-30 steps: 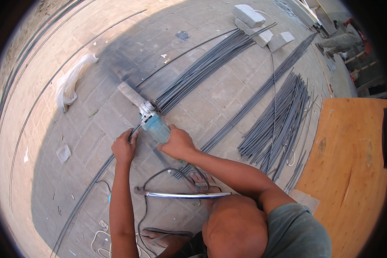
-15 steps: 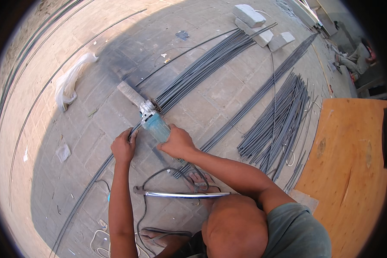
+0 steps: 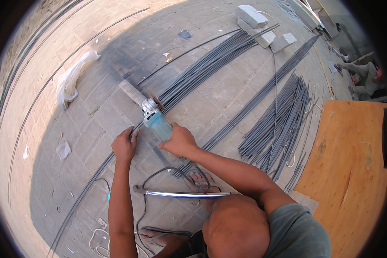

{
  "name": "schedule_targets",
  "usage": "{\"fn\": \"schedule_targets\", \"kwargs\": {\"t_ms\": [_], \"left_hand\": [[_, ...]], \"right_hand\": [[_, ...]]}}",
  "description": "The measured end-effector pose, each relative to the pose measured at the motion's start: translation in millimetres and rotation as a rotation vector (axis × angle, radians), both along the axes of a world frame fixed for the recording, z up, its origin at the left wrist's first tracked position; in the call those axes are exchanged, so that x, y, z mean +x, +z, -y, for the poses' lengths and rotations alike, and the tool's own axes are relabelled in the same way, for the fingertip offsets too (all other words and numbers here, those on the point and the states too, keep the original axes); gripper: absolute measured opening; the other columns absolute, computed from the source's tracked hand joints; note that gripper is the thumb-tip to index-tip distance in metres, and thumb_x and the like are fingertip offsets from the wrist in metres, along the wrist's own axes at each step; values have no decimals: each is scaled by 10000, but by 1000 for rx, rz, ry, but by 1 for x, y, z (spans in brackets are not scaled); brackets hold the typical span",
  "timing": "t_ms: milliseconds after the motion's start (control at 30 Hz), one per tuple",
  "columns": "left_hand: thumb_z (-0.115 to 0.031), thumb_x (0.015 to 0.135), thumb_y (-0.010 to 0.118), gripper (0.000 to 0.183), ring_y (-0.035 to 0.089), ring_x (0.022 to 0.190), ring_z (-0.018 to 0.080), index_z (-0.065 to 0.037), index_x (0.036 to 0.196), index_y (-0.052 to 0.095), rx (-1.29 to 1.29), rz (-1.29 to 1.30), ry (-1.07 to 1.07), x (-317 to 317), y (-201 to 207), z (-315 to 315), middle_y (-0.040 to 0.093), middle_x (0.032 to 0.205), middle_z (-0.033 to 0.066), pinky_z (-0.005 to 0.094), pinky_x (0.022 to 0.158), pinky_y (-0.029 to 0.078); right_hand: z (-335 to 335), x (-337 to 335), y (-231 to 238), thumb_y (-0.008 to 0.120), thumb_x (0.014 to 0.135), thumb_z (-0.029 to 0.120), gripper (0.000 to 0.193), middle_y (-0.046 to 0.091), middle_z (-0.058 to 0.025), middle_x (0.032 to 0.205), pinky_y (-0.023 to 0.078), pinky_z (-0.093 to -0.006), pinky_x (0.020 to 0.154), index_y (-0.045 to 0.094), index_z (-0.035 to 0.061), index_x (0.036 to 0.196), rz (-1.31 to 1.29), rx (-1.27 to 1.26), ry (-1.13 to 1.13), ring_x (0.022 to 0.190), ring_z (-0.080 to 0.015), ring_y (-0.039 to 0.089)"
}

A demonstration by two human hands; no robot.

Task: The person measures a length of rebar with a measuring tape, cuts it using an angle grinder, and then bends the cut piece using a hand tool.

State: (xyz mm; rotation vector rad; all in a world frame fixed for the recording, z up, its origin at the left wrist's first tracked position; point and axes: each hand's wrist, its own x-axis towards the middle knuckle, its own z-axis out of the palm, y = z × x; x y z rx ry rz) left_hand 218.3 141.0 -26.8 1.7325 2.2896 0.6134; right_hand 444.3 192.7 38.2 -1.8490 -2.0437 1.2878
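Note:
My right hand (image 3: 179, 141) is closed around the teal body of an angle grinder (image 3: 159, 125). Its silver head and brown-edged disc are at the near end of a bundle of grey steel rods (image 3: 210, 64), beside a concrete block (image 3: 132, 93). Whether the disc touches a rod cannot be made out. Thin steel rods (image 3: 87, 189) run up from the lower left, and my left hand (image 3: 124, 145) grips them near the grinder's head. The grinder's dark cable (image 3: 145, 215) loops down past my feet.
A shiny metal bar (image 3: 185, 195) lies across in front of me. Cut rods (image 3: 277, 122) are piled to the right, near a plywood board (image 3: 344, 150). Concrete blocks (image 3: 251, 16) stand at the far end. White plastic (image 3: 71, 81) lies left; another person (image 3: 363, 75) is at far right.
The grinder's disc shows a little more beside the rod ends, the tool slightly turned. Both hands keep their grip. At the far right, the other person's legs have shifted.

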Motion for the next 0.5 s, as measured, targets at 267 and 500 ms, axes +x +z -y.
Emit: {"fn": "schedule_targets", "kwargs": {"t_ms": [267, 500], "left_hand": [[-420, 940, 687, 337, 720, 844, 362, -133, 1098, 768, 15, 17, -7, 0, 2, -1, 758, 997, 117, 447, 730, 562], [-421, 944, 684, 343, 716, 827, 365, -121, 1091, 765, 41, -11, -28, -3, -2, 0, 756, 975, 121, 449, 722, 561]], "right_hand": [[-1, 7, 9, 844, 673, 366, 737, 720, -256, 989, 561, -420, 872, 593, -88, 1197, -6, -27, 16, 978, -392, 708], [-3, 10, 12, 839, 672, 359, 697, 723, -247, 1011, 561, -428, 869, 614, -62, 1179, 19, -61, 43, 989, -399, 705]]}}
